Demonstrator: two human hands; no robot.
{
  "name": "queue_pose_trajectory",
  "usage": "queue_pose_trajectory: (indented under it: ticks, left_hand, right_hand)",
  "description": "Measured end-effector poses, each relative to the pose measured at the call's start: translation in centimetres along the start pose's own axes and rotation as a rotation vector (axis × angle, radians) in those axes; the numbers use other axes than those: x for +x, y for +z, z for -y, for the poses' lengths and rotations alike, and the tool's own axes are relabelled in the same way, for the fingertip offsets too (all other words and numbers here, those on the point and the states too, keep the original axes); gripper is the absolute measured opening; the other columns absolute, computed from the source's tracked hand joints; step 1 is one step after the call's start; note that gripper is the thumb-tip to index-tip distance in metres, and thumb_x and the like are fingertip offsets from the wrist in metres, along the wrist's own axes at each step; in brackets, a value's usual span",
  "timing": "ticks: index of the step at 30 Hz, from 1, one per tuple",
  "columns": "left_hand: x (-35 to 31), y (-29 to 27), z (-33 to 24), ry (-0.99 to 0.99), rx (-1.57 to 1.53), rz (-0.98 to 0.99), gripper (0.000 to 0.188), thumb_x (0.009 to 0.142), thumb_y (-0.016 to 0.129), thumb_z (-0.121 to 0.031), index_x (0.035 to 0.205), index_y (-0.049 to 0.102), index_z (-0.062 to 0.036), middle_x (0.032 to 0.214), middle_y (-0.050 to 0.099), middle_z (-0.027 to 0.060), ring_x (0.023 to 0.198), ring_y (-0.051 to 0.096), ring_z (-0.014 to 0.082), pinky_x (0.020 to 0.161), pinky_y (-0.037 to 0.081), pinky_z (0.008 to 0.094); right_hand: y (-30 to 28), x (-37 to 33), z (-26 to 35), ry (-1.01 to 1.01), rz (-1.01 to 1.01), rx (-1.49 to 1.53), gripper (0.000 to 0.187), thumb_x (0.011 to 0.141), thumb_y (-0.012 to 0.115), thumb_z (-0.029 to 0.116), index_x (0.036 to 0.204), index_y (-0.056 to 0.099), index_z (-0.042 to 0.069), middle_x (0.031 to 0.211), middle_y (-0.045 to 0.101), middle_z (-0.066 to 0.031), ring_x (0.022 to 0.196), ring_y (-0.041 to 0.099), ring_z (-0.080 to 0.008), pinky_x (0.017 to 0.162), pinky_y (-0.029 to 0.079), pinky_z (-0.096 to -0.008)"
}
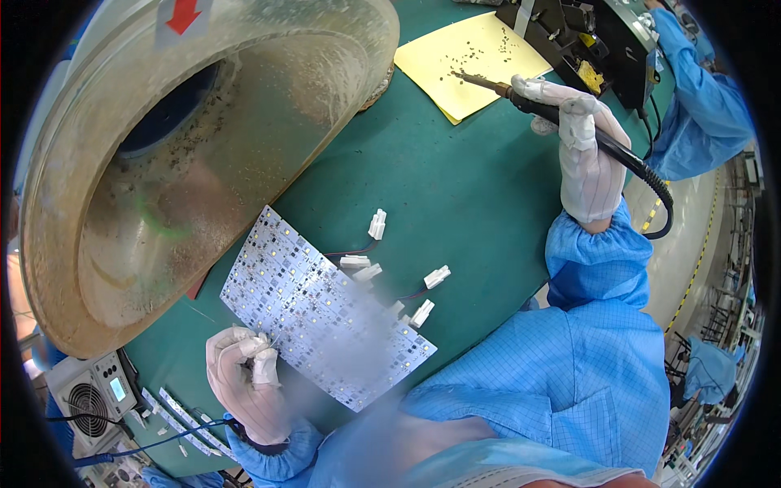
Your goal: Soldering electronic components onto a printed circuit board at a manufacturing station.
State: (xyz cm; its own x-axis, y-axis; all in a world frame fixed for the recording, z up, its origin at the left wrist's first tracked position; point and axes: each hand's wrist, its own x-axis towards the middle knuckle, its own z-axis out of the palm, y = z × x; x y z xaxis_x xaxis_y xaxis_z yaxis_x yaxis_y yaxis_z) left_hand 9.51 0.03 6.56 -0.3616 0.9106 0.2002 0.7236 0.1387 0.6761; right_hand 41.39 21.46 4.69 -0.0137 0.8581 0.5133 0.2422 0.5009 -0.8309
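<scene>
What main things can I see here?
Circuit board: one, white, centre
Soldering iron: one, black, upper right
Connectors: at least five, white, beside board
Paper: at least one, yellow, top centre
Hood: one, cloudy transparent, upper left
Equipment: count unclear, black, top right
Fan unit: one, pale, lower left
Strips: at least two, white, lower left
Table: one, green, beneath
Co-workers: at least one, blue-clothed, upper right
Left hand: one, white-gloved, at board's edge
Right hand: one, white-gloved, gripping iron
Sleeves: two, blue, both arms
</scene>
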Motion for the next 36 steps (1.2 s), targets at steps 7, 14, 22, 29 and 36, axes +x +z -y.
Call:
queue_pose_trajectory:
  ticks: [7,14,22,29,36]
  left_hand:
    - [-0.1,0.1,-0.1,-0.026,-0.056,-0.009,0.013,0.081,0.061,-0.01,0.086,0.054,0.0002,0.093,0.054,0.013,0.083,0.053,0.0214,0.074,0.045,0.0306]
    - [-0.1,-0.1,0.1,-0.015,-0.038,0.006,0.016,0.082,0.062,-0.012,0.087,0.054,0.0001,0.095,0.054,0.0132,0.084,0.053,0.0212,0.075,0.045,0.0309]
    - [-0.2,0.0,0.1,-0.002,-0.034,0.007,0.014,0.082,0.061,-0.01,0.088,0.053,-0.0006,0.095,0.054,0.013,0.083,0.053,0.0205,0.074,0.045,0.0305]
    - [-0.2,0.0,0.3,0.0,-0.04,0.004,0.012,0.081,0.061,-0.007,0.088,0.054,-0.0009,0.094,0.054,0.0124,0.082,0.052,0.0198,0.073,0.045,0.0297]
    - [-0.1,0.0,0.0,-0.02,-0.031,0.012,0.011,0.081,0.061,-0.007,0.087,0.054,-0.0008,0.094,0.054,0.0119,0.081,0.053,0.0195,0.073,0.045,0.0295]
  right_hand:
    - [-0.1,0.0,-0.5,-0.022,0.019,-0.022,0.036,0.093,0.061,0.034,0.099,0.068,-0.001,0.084,0.066,-0.0067,0.07,0.062,-0.0126,0.063,0.049,-0.023]
    - [-0.2,0.1,-0.5,0.002,0.034,-0.002,0.035,0.094,0.059,0.033,0.101,0.067,-0.001,0.088,0.067,-0.0075,0.072,0.061,-0.0121,0.064,0.049,-0.0236]
    - [0.3,-0.1,-0.1,0.068,-0.065,0.096,0.034,0.093,0.061,0.032,0.102,0.063,-0.001,0.093,0.067,-0.0104,0.074,0.061,-0.0136,0.066,0.05,-0.0237]
    - [0.4,0.0,0.2,0.06,-0.037,0.008,0.035,0.092,0.063,0.032,0.097,0.066,-0.002,0.083,0.065,-0.0078,0.07,0.061,-0.013,0.061,0.048,-0.024]
    - [-0.1,-0.1,0.2,0.061,0.052,-0.167,0.035,0.097,0.053,0.03,0.107,0.063,-0.002,0.107,0.066,-0.0162,0.096,0.065,-0.0249,0.075,0.054,-0.0311]
